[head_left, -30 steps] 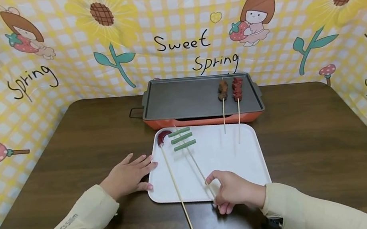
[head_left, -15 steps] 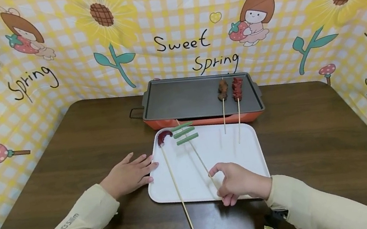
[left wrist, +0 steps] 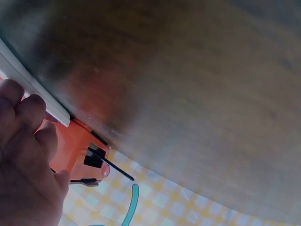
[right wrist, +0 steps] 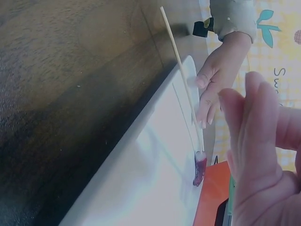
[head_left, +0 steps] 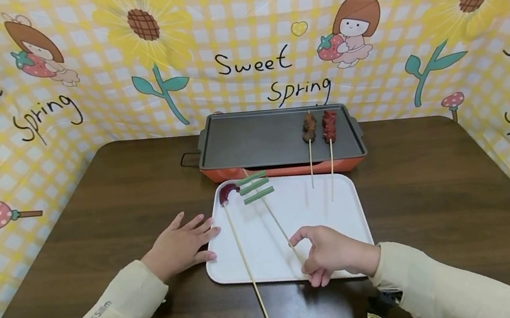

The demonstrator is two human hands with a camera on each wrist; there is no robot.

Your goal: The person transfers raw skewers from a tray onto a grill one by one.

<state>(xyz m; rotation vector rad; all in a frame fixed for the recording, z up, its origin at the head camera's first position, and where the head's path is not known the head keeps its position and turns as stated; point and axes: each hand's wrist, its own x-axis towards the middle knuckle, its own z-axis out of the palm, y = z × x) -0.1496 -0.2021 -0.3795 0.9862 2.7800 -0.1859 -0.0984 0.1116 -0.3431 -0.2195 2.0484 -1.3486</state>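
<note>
My right hand [head_left: 333, 254] pinches the lower part of a thin skewer [head_left: 279, 226] between thumb and fingers. Several green bean-like sticks [head_left: 258, 195] are threaded across its far end, above the far left of a white tray [head_left: 316, 210]. Beside them lies another skewer [head_left: 242, 251] with a curved dark red piece [head_left: 227, 194]; its bare end juts past the tray's front edge. My left hand [head_left: 180, 247] touches the tray's left rim with fingers spread. The left wrist view shows that hand's fingers [left wrist: 30, 110] by the rim.
Behind the tray stands an orange electric grill with a dark flat plate [head_left: 251, 137] and a wire handle [head_left: 190, 159]. A brown meat skewer [head_left: 309, 127] and a red meat skewer [head_left: 329, 127] lie at its right, sticks overhanging the tray. A patterned cloth [head_left: 248, 25] encloses the brown table [head_left: 416, 182].
My right hand has moved right and slightly away from me, taking the green skewer along; between the last two frames it barely shifts. The left hand stays at the tray's rim.
</note>
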